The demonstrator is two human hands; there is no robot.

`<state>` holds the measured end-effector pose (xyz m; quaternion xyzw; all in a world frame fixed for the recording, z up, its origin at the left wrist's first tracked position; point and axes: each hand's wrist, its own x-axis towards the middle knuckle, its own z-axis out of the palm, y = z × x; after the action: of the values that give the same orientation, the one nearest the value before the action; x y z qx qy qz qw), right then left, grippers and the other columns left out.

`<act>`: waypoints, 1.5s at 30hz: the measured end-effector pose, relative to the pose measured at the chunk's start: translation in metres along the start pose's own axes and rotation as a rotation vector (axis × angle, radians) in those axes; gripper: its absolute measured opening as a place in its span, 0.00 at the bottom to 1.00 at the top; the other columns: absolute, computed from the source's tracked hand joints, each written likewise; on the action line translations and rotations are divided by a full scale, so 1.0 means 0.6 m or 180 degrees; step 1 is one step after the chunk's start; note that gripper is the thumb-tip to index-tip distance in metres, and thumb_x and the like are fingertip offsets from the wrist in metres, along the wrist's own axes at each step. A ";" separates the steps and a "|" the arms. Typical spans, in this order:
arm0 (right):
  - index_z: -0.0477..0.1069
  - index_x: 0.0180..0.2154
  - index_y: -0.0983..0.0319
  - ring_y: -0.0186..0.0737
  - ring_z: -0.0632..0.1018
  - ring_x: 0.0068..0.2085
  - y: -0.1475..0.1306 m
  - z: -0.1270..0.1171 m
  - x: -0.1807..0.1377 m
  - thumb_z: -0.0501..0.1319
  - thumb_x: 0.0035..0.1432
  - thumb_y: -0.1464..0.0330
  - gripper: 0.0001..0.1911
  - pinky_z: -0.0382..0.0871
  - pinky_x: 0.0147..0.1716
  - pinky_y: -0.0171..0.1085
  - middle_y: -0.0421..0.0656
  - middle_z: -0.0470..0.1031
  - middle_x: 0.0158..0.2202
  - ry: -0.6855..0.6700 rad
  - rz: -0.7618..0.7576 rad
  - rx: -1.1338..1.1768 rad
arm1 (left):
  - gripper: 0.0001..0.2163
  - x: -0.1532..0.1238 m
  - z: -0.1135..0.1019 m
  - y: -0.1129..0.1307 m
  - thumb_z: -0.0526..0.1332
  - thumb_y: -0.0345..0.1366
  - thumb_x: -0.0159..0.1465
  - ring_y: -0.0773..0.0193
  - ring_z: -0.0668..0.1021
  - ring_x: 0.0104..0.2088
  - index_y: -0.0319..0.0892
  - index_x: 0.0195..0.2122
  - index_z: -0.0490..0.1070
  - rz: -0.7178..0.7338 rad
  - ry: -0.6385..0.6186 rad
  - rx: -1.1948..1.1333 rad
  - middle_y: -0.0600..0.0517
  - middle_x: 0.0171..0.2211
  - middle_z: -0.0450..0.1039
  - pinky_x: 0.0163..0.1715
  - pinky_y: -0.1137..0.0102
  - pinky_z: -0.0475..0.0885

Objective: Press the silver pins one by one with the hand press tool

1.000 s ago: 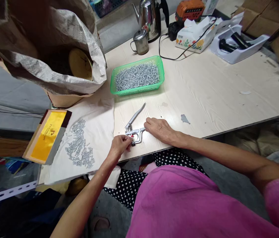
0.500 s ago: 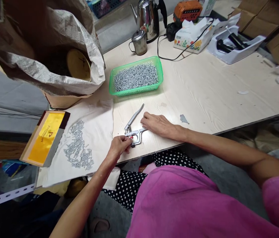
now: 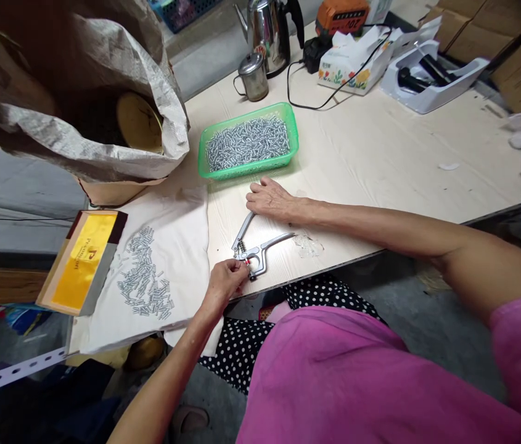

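Note:
A pair of grey metal hand pliers (image 3: pixel 255 254) with a coil spring and a red part near its jaws lies on the table, handles spread apart. At the jaw end, the thumb and fingers of my left hand (image 3: pixel 227 280) are pinched together; whatever is between them is too small to make out. My right hand (image 3: pixel 272 200) lies over the end of the upper handle with its fingers curled around it. The lower handle extends free below my right wrist. Left of the pliers, a pile of small metal pins (image 3: pixel 145 277) rests on a white cloth (image 3: pixel 186 246).
Beyond my right hand is a green basket (image 3: pixel 251 171) full of small metal pieces. A large woven sack (image 3: pixel 177 123) stands back left, above a yellow-topped box (image 3: pixel 85 262). Behind are a metal cup (image 3: pixel 254 80), a kettle (image 3: pixel 272 37), a tissue pack (image 3: pixel 346 68) and a white tray (image 3: pixel 422 102).
My right hand has moved up and left from beside the lower handle onto the end of the upper handle. My left hand stays pinched at the jaws. The view has shifted slightly.

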<state>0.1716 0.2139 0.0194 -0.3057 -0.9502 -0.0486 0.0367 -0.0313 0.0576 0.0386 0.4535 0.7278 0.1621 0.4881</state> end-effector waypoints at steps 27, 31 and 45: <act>0.60 0.65 0.65 0.67 0.62 0.62 -0.016 -0.019 -0.087 0.71 0.50 0.46 0.50 0.56 0.59 0.63 0.58 0.65 0.63 -0.0396 -0.0236 0.0902 | 0.13 -0.017 0.019 -0.008 0.64 0.47 0.51 0.69 0.67 0.18 0.42 0.23 0.70 0.0003 0.0063 0.0173 0.57 0.17 0.66 0.18 0.73 0.66; 0.63 0.62 0.67 0.62 0.65 0.57 -0.018 -0.025 -0.094 0.69 0.52 0.45 0.46 0.58 0.57 0.60 0.58 0.67 0.59 -0.0344 -0.0187 0.0921 | 0.13 -0.020 0.020 -0.002 0.65 0.47 0.50 0.68 0.68 0.19 0.42 0.23 0.71 -0.0062 0.0103 0.0150 0.58 0.17 0.66 0.19 0.73 0.67; 0.73 0.46 0.66 0.52 0.69 0.47 -0.054 -0.034 -0.132 0.68 0.61 0.55 0.22 0.64 0.44 0.45 0.54 0.72 0.46 -0.0193 0.0052 0.1271 | 0.25 -0.017 0.056 0.043 0.67 0.40 0.65 0.44 0.71 0.59 0.37 0.60 0.66 0.2295 0.0753 0.2433 0.35 0.60 0.69 0.59 0.51 0.69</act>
<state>0.2174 0.1396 0.0294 -0.3014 -0.9391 0.1502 0.0683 0.0117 0.0561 0.0458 0.7987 0.5831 0.0930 0.1163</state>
